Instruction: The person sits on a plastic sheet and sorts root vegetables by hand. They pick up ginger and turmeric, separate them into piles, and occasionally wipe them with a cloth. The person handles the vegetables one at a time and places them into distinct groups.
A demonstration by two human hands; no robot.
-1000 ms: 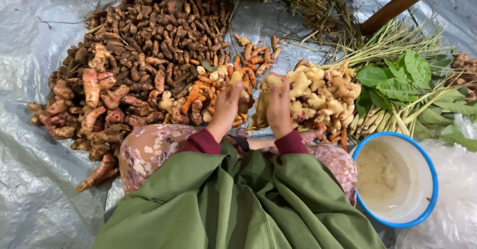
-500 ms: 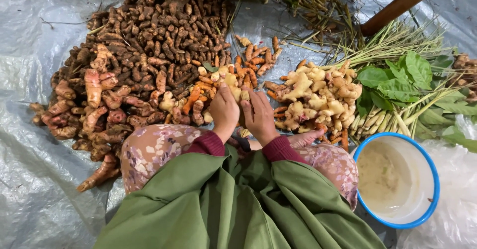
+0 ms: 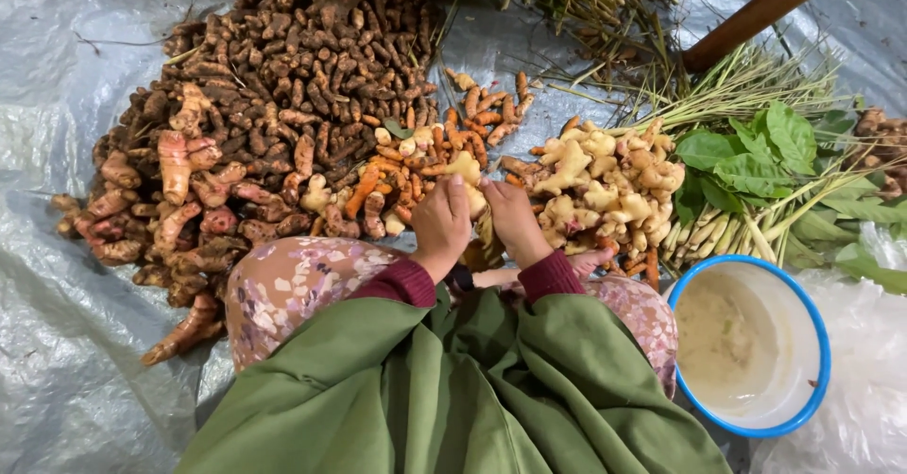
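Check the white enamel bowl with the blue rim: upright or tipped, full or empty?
Upright. The white enamel bowl with the blue rim sits with its mouth facing up on the grey plastic sheet, holding cloudy pale liquid; how deep, cannot tell.

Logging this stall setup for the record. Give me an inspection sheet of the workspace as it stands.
Surface: grey tarp, wrinkled, on the ground.
Job's things: pale ginger piece held between both hands, above the orange roots.
Clutter: brown root heap; pinkish roots; ginger pile; lemongrass; green leaves; white bowl, blue rim, cloudy liquid.
Grips: left hand and right hand both closed on the ginger piece.
Cables: nothing seen.
Surroundings: wooden pole; clear plastic.
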